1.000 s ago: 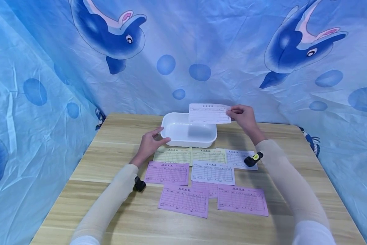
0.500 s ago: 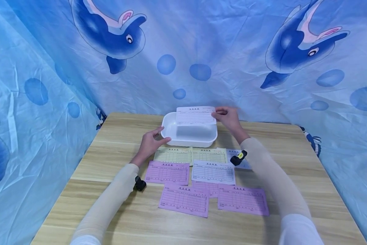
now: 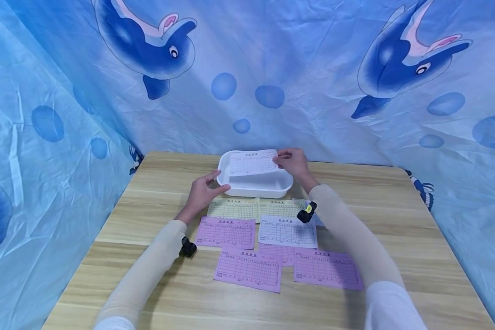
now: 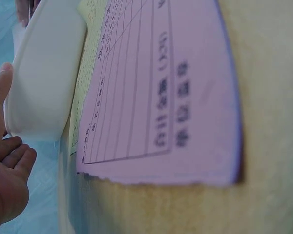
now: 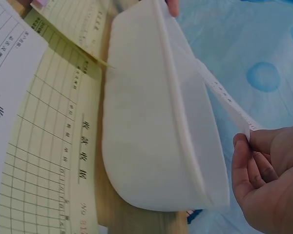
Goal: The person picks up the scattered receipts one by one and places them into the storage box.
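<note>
My right hand (image 3: 294,162) pinches the right end of a white receipt slip (image 3: 251,163) between thumb and fingers. The slip slants over the white plastic tray (image 3: 257,191), its left part within the tray's outline. In the right wrist view, the slip (image 5: 225,96) runs from the fingertips down past the tray's rim. My left hand (image 3: 202,195) is at the tray's left corner, thumb by the front wall and fingers by the left rim. The left wrist view has that hand (image 4: 7,180) with its palm showing and fingers loosely bent beside the tray (image 4: 46,73).
In front of the tray lie two yellow slips (image 3: 233,209), a white slip (image 3: 287,231) and several pink slips (image 3: 247,269), some overlapping. All rest on a wooden table (image 3: 181,293). A blue dolphin-print cloth (image 3: 247,59) hangs behind the table and along its sides.
My right hand has moved left and down with the white slip, from the tray's right side to over its middle, and the slip now tilts. The left hand has stayed still.
</note>
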`<state>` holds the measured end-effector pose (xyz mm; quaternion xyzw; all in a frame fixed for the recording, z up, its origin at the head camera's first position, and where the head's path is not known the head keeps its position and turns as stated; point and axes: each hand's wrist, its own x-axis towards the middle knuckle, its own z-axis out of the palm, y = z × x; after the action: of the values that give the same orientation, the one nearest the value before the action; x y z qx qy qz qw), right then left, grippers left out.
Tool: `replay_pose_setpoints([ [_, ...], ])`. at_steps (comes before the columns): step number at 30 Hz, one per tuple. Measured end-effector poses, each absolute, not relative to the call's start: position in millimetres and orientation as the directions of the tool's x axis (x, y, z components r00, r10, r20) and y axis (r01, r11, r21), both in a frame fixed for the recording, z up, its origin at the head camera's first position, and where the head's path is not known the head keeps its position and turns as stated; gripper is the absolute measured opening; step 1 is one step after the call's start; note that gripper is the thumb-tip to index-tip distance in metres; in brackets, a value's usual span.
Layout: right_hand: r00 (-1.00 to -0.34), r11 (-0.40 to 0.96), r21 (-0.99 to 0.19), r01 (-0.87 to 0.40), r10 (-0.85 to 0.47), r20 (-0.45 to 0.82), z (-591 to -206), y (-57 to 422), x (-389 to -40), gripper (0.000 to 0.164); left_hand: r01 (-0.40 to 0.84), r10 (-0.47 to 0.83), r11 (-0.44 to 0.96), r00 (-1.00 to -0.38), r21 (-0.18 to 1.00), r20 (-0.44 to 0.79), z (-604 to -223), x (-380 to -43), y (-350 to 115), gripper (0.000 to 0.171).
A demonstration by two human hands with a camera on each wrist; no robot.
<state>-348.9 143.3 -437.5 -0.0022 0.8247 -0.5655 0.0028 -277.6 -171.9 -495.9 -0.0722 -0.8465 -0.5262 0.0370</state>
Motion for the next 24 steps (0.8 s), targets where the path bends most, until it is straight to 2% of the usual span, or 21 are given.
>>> replay_pose_setpoints([
  [24,-0.996,0.427,-0.904,-0.023,-0.088,-0.016,-454,122,-344,0.022,0.174,0.092,0.415,-0.984,0.893,0.149,-498,-275,-171,0.082],
])
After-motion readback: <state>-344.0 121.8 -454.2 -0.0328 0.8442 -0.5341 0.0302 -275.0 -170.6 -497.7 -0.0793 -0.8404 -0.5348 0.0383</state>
